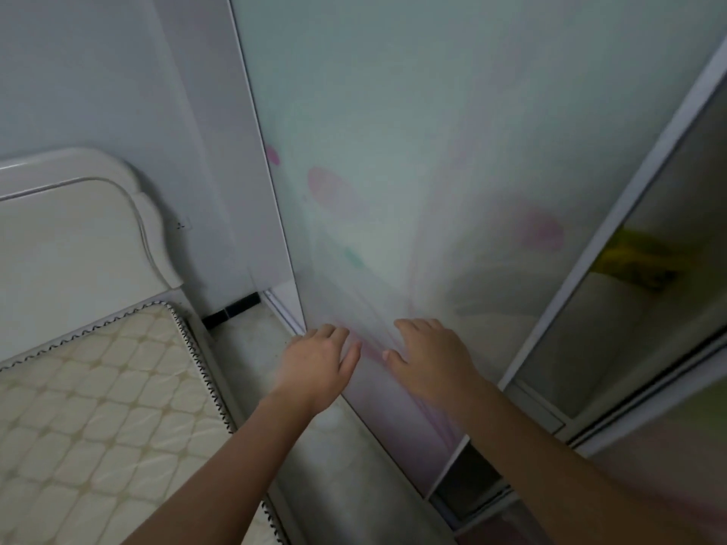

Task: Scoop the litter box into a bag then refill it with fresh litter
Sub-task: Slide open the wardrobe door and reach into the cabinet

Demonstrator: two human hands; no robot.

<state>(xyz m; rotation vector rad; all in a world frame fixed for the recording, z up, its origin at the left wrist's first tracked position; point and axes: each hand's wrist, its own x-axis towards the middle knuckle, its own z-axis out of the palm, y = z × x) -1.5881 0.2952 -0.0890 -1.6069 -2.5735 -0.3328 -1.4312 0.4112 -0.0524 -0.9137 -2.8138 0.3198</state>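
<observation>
A: Left hand (314,357) and right hand (427,357) both flat, fingers straight, pressed on the frosted sliding door (413,151); gripping nothing.

B: Litter box?

A: Not in view, nor bag or litter. Probably behind the door. Panel looks smooth and slippery, so push by palm friction or take its edge.

B: Hidden bits?

A: Wardrobe interior is dim; a yellow thing (645,261) is blurred.
</observation>
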